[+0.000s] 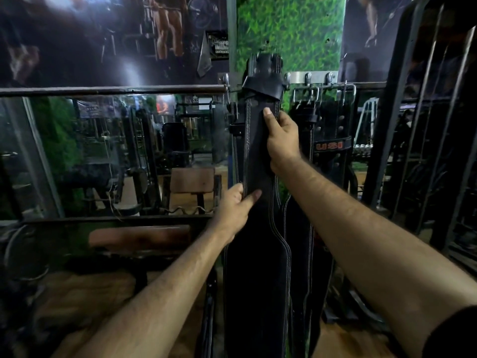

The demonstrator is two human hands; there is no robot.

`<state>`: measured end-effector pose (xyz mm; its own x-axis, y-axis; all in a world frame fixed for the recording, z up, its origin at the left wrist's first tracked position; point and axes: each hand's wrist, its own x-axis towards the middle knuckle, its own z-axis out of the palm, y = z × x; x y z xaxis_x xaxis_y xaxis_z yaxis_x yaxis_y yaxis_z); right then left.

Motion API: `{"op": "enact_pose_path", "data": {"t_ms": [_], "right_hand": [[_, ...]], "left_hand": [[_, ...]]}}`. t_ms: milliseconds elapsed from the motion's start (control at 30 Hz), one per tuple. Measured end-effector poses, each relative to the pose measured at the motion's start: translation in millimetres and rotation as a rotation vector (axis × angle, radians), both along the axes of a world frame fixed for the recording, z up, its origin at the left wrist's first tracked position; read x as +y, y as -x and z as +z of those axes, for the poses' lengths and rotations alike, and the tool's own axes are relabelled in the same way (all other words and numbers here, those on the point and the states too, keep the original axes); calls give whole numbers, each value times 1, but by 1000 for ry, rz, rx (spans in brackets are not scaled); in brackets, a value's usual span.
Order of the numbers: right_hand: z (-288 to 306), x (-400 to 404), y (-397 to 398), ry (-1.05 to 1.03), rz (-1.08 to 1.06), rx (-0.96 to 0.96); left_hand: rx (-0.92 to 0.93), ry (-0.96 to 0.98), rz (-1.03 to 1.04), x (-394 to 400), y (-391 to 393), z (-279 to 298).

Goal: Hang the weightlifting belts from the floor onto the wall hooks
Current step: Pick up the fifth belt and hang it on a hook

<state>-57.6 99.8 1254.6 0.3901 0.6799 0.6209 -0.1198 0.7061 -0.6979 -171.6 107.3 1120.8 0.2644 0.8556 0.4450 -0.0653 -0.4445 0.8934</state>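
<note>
Both hands [280, 135] probably pinching hanging belt [255, 156].

matt black leather belt [258, 156] with pale stitching; shiny metal hook rail [313, 76]; glossy mirror [116, 156]

Weightlifting belt [258, 156]: black leather, pale grey double stitching along both edges. Neighbouring belt [333, 148]: black, red "USI" lettering (partly in shadow), metal studs. Wall panel [291, 29]: mottled green, grass pattern. Hook rail [309, 77]: silver-grey. Bench pad [192, 180] behind the glass: brown. Sleeve cuff [454, 334]: black.
</note>
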Motion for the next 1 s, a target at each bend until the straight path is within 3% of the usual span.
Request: {"op": "enact_pose_path", "data": {"t_ms": [133, 300, 400, 467, 733, 867, 1000], "right_hand": [[-14, 9, 4, 30, -14, -18], [-22, 12, 8, 38, 7, -4], [-27, 12, 7, 44, 27, -18], [-28, 12, 6, 59, 59, -32], [-34, 14, 20, 76, 85, -323], [-43, 7, 21, 37, 123, -355], [-97, -1, 30, 149, 178, -389]], "left_hand": [[48, 66, -30, -7, 12, -30], [282, 112, -70, 5, 34, -53], [494, 101, -68, 17, 48, -47], [498, 95, -88, 17, 54, -25], [-176, 16, -54, 13, 41, 112], [-255, -6, 19, 11, 34, 113], [-348, 24, 41, 20, 35, 104]]}}
